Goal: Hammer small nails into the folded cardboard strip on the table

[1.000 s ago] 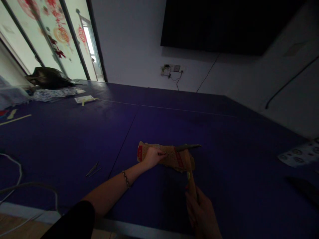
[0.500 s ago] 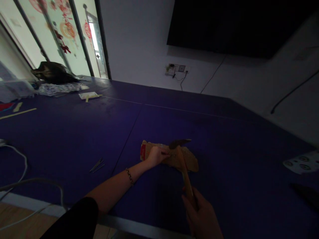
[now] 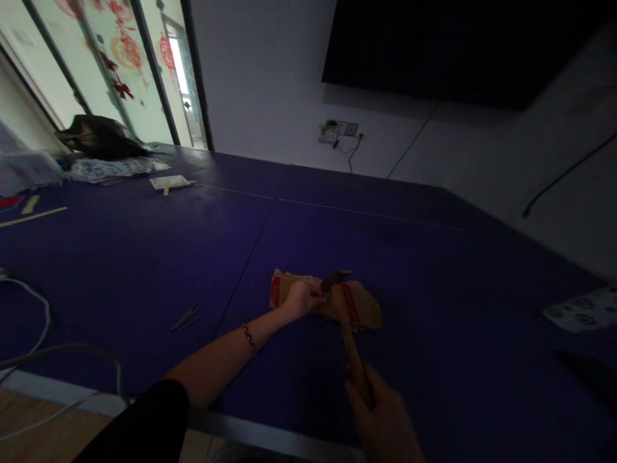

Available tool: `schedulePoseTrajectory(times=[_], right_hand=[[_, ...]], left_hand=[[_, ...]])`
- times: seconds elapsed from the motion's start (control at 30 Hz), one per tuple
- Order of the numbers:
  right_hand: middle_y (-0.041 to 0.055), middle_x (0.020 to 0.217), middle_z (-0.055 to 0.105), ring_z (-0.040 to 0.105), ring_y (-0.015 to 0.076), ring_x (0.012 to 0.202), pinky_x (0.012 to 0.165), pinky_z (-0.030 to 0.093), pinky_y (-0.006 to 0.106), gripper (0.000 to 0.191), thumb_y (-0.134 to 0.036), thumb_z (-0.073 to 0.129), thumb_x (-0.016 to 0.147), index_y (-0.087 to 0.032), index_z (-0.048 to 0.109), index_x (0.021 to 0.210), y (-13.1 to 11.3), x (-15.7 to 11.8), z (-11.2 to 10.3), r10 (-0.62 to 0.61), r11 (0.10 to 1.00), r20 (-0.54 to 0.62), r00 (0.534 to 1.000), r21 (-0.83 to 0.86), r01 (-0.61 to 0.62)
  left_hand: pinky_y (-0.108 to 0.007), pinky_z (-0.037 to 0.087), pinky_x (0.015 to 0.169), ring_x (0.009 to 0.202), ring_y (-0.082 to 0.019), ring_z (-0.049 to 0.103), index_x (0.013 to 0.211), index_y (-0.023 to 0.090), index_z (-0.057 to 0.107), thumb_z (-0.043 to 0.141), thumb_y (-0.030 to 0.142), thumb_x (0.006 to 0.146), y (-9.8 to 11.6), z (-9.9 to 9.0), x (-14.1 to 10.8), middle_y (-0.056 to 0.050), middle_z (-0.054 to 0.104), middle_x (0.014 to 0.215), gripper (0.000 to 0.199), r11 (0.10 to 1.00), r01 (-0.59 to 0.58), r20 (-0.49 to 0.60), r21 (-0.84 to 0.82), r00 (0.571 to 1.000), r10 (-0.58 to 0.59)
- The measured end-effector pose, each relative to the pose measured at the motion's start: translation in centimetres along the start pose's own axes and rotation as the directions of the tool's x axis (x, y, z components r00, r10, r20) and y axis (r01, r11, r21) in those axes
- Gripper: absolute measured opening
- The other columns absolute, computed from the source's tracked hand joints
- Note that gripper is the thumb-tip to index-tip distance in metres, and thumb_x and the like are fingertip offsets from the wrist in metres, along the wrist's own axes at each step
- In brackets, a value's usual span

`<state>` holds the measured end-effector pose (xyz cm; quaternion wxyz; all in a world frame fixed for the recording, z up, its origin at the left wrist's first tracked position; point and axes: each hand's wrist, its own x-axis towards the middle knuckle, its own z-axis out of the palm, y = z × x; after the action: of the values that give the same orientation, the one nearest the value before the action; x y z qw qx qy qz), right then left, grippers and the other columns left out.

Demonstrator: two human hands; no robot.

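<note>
- Dim rm w/ a dark blue-purple tabletop [image 3: 308, 238] running up to a grey wall [image 3: 260, 83].
- R hand [image 3: 383, 411]: fingers wrapped round the wooden handle of a hammer [image 3: 353, 354] – handle slants up and left, metal head over the cardboard, right by the L hand's fingertips. Can't tell if the head touches anything.
- L hand [image 3: 299, 301]: thumb & fingertips pinched together above the cardboard; whatever's between them is too small/dark to make out. Bracelet [image 3: 249, 338] on that wrist.
- Brown cardboard [image 3: 367, 307] w/ red printed bands lies flat under the L hand & hammer head, near the middle of the tabletop.
- Few thin metal pcs [image 3: 187, 317] lie loose left of the L forearm.
- Pale cable [image 3: 47, 312] loops at the far L edge; yellow strip [image 3: 33, 217] beyond it.
- Back L: small white tray [image 3: 169, 182], dark bag [image 3: 103, 137].
- R side: white patterned item [image 3: 583, 312], partly out of view.
- On the wall – big black screen [image 3: 434, 51], w/ sockets [image 3: 351, 129] below.
</note>
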<state>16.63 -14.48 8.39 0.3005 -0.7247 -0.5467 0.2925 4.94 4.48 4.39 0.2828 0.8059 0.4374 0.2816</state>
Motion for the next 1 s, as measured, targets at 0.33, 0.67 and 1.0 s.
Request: schedulePoseTrajectory(times=[0.33,0.67,1.0], right_hand=[[0.006,0.061,0.067,0.058,0.0181,0.043,0.045,0.045,0.026,0.043,-0.039,0.043,0.071,-0.011,0.062,0.097,0.7,-0.1,0.4,-0.013,0.999,-0.066,0.998,-0.035,0.01],[0.0073,0.067,0.068,0.06,0.0185,0.044,0.045,0.045,0.026,0.044,-0.042,0.042,0.073,-0.012,0.059,0.101,0.3,-0.3,0.2,0.002,1.0,-0.01,1.0,-0.002,-0.002],[-0.0033,0.044,0.05,0.048,0.0144,0.036,0.036,0.037,0.024,0.042,-0.045,0.048,0.069,-0.015,0.058,0.096,0.4,-0.6,0.3,0.113,0.983,-0.106,0.988,0.159,-0.096]], left_hand=[[-0.02,0.039,0.06,0.063,-0.013,0.056,0.068,0.015,0.071,0.065,0.023,0.068,0.2,-0.3,-0.1,0.0,0.066,0.067,0.009,1.0,0.004,0.023,0.019,1.0,-0.004],[-0.02,0.04,0.062,0.065,-0.013,0.057,0.069,0.016,0.071,0.065,0.023,0.067,0.2,-0.3,0.1,0.0,0.067,0.07,0.009,0.999,0.032,0.033,0.012,0.999,-0.032],[-0.019,0.041,0.062,0.066,-0.013,0.058,0.08,0.019,0.071,0.066,0.022,0.068,0.4,-0.3,0.0,0.002,0.068,0.074,0.014,1.0,0.023,0.054,0.005,0.998,-0.024]])
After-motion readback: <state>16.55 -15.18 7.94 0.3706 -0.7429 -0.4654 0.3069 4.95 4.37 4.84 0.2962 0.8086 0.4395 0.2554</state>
